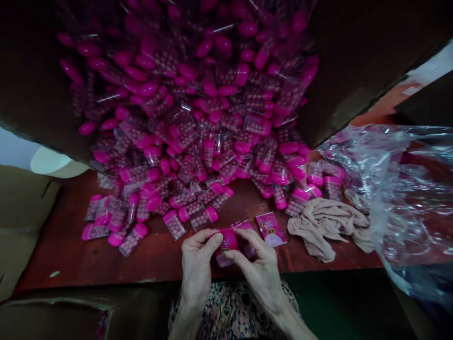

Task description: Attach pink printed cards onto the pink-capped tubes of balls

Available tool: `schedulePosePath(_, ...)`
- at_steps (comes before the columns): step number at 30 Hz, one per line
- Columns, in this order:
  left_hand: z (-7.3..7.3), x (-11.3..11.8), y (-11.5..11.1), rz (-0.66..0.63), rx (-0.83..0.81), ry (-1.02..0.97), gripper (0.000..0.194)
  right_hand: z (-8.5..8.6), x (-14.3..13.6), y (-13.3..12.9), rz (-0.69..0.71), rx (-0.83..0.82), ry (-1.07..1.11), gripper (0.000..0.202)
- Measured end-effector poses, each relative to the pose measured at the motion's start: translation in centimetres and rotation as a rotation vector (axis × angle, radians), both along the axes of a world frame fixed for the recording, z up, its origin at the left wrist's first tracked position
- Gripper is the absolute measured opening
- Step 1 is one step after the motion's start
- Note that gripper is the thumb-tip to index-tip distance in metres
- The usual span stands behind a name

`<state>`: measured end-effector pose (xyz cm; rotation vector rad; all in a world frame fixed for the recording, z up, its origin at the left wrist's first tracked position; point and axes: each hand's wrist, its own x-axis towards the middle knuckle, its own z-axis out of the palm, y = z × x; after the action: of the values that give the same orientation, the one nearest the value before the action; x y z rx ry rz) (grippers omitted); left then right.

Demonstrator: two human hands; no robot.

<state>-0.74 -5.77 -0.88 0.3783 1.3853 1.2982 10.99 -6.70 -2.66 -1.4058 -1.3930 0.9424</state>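
My left hand (198, 259) and my right hand (261, 267) meet at the table's front edge, thumbs and fingers pinched on a small pink printed label (228, 242). It looks like a flat sleeve with a paler lower part. Just behind it, partly covered by my right fingers, lies more pink printed material (244, 225). To the right of my right hand a stack of similar pink labels (271, 228) rests on the table. Beyond my hands lie clear plastic bottles with pink caps, filled with small round beads or candies; one such bottle (174, 224) is close to my left hand.
A large heap of the pink-capped bottles (208, 153) spills from between dark panels onto the red-brown table (85, 262). At the right are a crumpled beige cloth (327, 224) and clear plastic wrap (406, 198). Cardboard (24, 217) stands at the left.
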Motion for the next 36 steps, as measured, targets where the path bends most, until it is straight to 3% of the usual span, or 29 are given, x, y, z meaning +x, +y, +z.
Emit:
schedulePosePath(2,-0.1,0.2,0.1,0.039,-0.001,-0.029,0.007,0.1,-0.1,0.2,0.048,-0.151,0.096,0.013)
schedulePosePath(5,-0.2,0.3,0.2,0.055,-0.006,-0.037,0.007,0.2,-0.2,0.4,0.048,-0.232,0.136,0.022)
schedulePosePath(14,-0.1,0.4,0.3,0.081,-0.024,-0.09,0.01,0.7,-0.1,0.6,0.137,-0.101,0.043,0.033)
schedulePosePath(18,0.0,0.1,0.6,0.124,-0.01,-0.076,0.013,1.1,0.1,0.6,0.122,-0.153,0.075,0.02)
schedulePosePath(22,0.0,-0.3,0.8,0.15,0.009,-0.069,0.015,1.5,0.0,0.7,0.125,-0.253,0.127,0.022)
schedulePosePath(24,0.0,-0.4,0.8,0.14,0.025,-0.096,0.016,1.7,-0.3,0.8,0.144,-0.271,0.142,0.016)
schedulePosePath(31,0.2,-0.5,0.1,-0.029,0.051,-0.181,0.031,1.4,-0.4,1.3,0.143,-0.193,0.057,0.024)
schedulePosePath(36,0.2,-0.5,0.0,0.028,0.011,-0.138,0.012,1.5,0.1,1.6,0.259,-0.143,0.005,0.023)
